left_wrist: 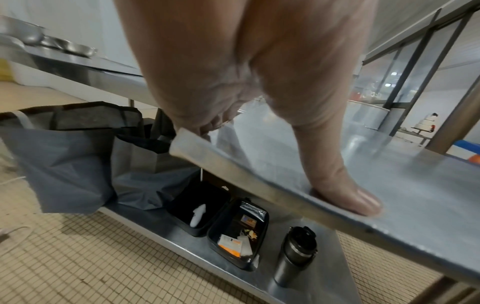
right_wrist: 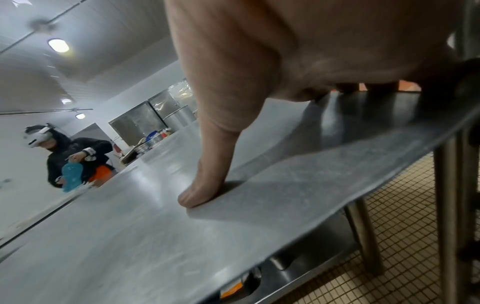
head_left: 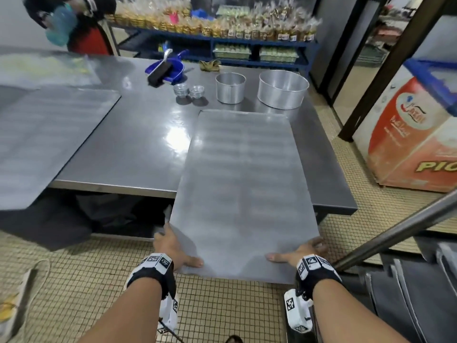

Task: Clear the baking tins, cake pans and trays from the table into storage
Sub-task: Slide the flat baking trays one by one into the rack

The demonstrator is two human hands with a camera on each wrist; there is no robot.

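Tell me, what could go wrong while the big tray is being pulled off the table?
The flat tray hangs well past the table edge, held only at its near corners by the left hand and right hand, so it might tip or slip. Swinging it round could knock the slanted metal pole close on the right.

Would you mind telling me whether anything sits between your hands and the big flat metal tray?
Nothing does: the left hand and right hand already grip the large flat grey metal tray at its near corners, thumbs on top.
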